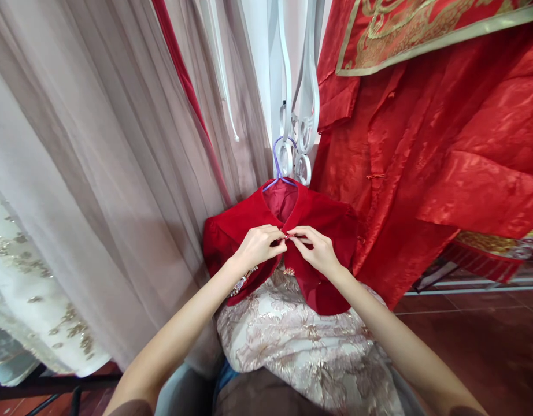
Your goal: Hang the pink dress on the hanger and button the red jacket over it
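A short red velvet jacket (249, 211) hangs on a purple wire hanger (277, 156), over a pale floral brocade garment (284, 323). My left hand (262, 247) pinches the jacket's front edge just below the collar, thumb and forefinger pressed together. Facing it, my right hand (315, 248) pinches the opposite edge, its fingertips almost meeting those of the left. Between them shows a small red fastening (288, 236) with a shiny spot; its exact kind is too small to tell. A beaded ornament (241, 282) sits on the jacket under my left wrist.
Grey-pink tulle (132, 173) hangs along the left, with a white skirt with gold trim (54, 312) beyond. Red satin garments (422, 156) hang at the right. A white scrolled metal frame (310, 86) stands behind the hanger. Dark red tiles (474, 341) cover the floor.
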A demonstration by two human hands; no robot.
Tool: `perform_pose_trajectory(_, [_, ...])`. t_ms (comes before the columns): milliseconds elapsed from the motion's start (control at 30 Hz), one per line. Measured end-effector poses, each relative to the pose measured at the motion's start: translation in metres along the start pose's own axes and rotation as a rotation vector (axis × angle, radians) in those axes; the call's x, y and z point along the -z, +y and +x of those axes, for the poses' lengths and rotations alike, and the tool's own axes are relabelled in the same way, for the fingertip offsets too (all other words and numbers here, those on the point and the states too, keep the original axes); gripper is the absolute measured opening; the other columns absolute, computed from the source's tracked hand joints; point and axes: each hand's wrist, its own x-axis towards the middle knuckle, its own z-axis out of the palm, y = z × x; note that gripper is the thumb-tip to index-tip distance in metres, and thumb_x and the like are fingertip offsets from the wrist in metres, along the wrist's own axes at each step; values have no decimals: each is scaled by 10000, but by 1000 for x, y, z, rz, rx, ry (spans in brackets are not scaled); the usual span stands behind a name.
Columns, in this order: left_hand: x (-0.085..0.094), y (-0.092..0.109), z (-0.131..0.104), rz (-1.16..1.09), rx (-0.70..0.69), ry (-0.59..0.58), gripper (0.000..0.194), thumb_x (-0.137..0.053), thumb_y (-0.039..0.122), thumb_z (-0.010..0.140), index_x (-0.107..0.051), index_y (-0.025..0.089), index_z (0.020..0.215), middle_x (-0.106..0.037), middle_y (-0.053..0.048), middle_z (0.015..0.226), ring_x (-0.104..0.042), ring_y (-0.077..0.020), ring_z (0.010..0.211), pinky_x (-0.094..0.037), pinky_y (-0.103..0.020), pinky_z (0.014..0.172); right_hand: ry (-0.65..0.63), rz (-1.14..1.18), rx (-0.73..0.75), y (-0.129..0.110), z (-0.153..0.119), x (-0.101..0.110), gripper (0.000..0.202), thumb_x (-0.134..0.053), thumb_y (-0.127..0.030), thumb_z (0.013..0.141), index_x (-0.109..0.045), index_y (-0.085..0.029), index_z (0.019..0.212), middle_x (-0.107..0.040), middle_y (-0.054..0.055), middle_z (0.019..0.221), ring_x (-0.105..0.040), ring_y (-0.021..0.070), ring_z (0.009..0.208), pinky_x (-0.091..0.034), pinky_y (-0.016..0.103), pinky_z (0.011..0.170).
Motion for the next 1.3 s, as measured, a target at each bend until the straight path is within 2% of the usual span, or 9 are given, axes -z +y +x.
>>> perform_pose_trajectory(100, [-3,2,0,17,8,-9,169,-521,190,820,-641,172,703,-641,-11,666,-582,-131,642,-419,-227,590,-20,-10,17,-2,5,4,186,-495,-228,898,-631,-234,1024,-649,40,1002,-642,160,916,-604,316,805])
perform_pose_trajectory(233, [-7,9,-6,-89,224,66,87,-555,199,800,-637,176,782,-655,-12,746,-603,-133,684,-452,-225,622,-64,73,-49,-10,7,4,202,-490,-252,896,-600,-239,1065,-614,51,1043,-636,161,939,-593,320,820])
perform_pose_trajectory(333, [-10,18,-15,-228,419,145,86,-564,204,804,-636,187,848,-676,-10,820,-620,-124,696,-482,-223,646,49,88,-147,-13,-9,-8,358,-573,-302,841,-487,-226,1180,-559,82,1108,-620,180,952,-579,353,810])
perform_pose_trajectory(433, [-13,29,-23,-355,593,269,115,-541,229,836,-649,191,849,-698,-16,847,-640,-125,711,-511,-232,666,139,-118,-243,-13,-31,-20,474,-708,-358,712,-492,-191,1099,-563,79,979,-596,209,865,-552,373,746])
perform_pose_trajectory(567, [-17,39,-32,-596,660,251,212,-514,314,869,-689,194,884,-710,-45,900,-661,-141,722,-539,-246,633,-120,-189,-390,-14,-41,-11,183,-618,-382,795,-568,-207,794,-595,16,717,-566,167,651,-496,301,619])
perform_pose_trajectory(833, [-36,77,-48,-1218,877,258,513,-350,528,911,-674,162,1068,-639,-129,1174,-578,-236,1129,-460,-415,982,-416,250,-520,-35,-19,50,352,-505,-488,851,-550,-181,685,-586,-12,642,-569,132,600,-459,246,572])
perform_pose_trajectory(1000, [-45,112,-65,-1535,1148,418,439,-637,512,745,-677,154,996,-668,-106,984,-657,-213,866,-556,-386,813,-165,-89,-428,-37,-29,33,240,-711,-344,709,-527,-210,784,-553,-26,651,-506,118,559,-453,246,528])
perform_pose_trajectory(1167, [-49,110,-73,-1454,1203,548,329,-665,461,716,-630,168,862,-650,-38,846,-653,-169,792,-562,-337,767,-292,-2,-404,-41,-42,7,225,-667,-344,757,-538,-211,886,-609,14,762,-593,143,669,-508,249,548])
perform_pose_trajectory(1300, [-47,100,-79,-1282,1143,450,358,-635,456,755,-586,184,982,-667,-26,765,-664,-175,729,-556,-323,700,-283,48,-430,-42,-45,-10,232,-672,-268,725,-517,-215,889,-625,8,783,-605,139,681,-522,235,542])
